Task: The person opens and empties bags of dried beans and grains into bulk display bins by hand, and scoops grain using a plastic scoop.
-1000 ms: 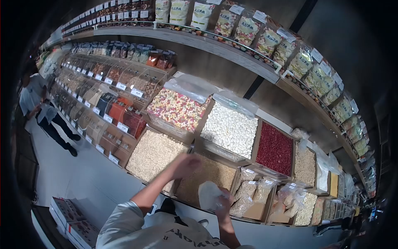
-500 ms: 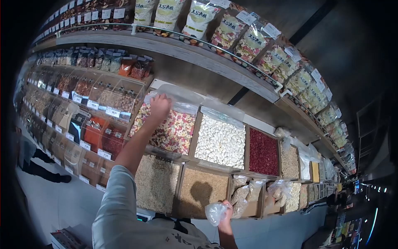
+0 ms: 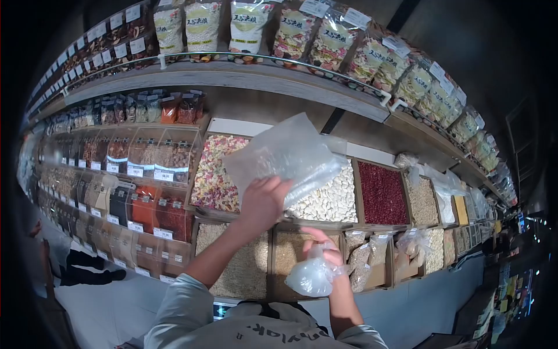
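My left hand (image 3: 264, 200) is raised over the front of the upper bins, its fingers closed on a large clear plastic bag (image 3: 285, 148). The bag spreads flat above the bin of pink and yellow pasta-like pieces (image 3: 218, 177) and the bin of white beans (image 3: 331, 200). Lower and to the right, my right hand (image 3: 328, 250) holds a small bunched clear plastic bag (image 3: 311, 278) by its top, with one finger extended. Behind that bag lies a bin of tan grain (image 3: 285, 256), partly covered.
A bin of pale flakes (image 3: 232, 279) stands at lower left, a bin of dark red beans (image 3: 381, 192) at right. Clear dispensers (image 3: 145, 209) line the left. Above runs a shelf (image 3: 256, 72) of packaged bags. A person's dark-trousered legs (image 3: 87, 270) show at far left.
My left hand has moved right and down from the pasta-like pieces, now with the large plastic bag lifted in it. My right hand has risen with the small bag. The view has shifted.
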The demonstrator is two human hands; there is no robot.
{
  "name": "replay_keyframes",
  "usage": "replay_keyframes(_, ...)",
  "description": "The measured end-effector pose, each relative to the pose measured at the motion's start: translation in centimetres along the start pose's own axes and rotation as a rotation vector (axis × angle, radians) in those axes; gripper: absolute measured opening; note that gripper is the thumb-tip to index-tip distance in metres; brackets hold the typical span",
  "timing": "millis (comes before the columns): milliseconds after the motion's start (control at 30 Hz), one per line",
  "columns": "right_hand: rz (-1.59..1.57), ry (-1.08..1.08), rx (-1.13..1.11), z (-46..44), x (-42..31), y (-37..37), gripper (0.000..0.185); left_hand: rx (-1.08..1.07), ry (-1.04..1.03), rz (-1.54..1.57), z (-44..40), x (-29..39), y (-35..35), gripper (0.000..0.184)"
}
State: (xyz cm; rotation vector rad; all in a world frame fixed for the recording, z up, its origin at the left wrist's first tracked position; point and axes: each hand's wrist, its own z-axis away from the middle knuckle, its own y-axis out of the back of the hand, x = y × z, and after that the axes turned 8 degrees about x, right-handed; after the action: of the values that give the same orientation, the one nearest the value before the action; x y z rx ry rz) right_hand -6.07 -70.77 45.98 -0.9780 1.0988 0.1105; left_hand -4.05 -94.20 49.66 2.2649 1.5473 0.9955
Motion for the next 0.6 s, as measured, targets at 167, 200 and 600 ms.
replay_keyframes(167,-0.017,-0.163,-0.016,-2.1,1.8,2.6,0.064,-0.215,0.202,0.461,6.7,8.4,1.4,0.035)
replay_keyframes(200,0.026,-0.112,0.036,-2.0,2.5,3.5,0.063,-0.295,0.255,0.568,8.0,9.4,1.7,0.034)
replay_keyframes(600,1.536,-0.162,-0.801,-3.6,-5.8,3.0,0.047,0.089,1.148,0.682,16.1,13.8,1.6,0.017)
